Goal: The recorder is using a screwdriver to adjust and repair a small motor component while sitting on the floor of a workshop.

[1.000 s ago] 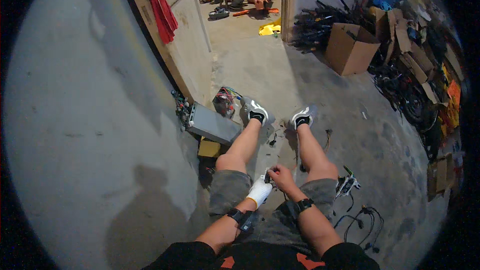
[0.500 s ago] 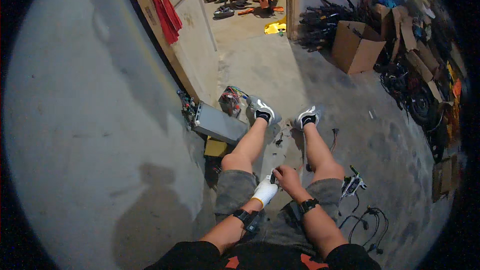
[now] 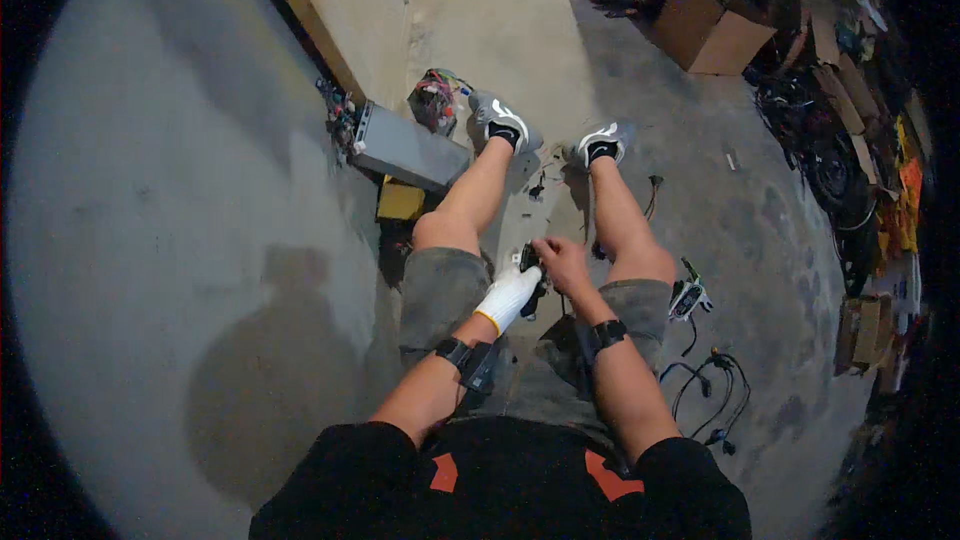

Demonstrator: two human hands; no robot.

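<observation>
Black part: between hands, long axis unclear
Left hand: gripping it
Right hand: fingertips alongside, pinch unclear

The scene is dim overall, with a soft, paler band of light across the grey concrete floor near the doorway; its right edge falls off into shade. On the smooth grey wall, a broad, soft-edged shadow of a head and shoulders shows. The white knit-gloved left hand stands out brightly, while the small black part loses its detail in darkness. The heap of dark cables and scraps looks smeared. Fisheye distortion bends the outer edges, and speckled black fills the corners.
</observation>
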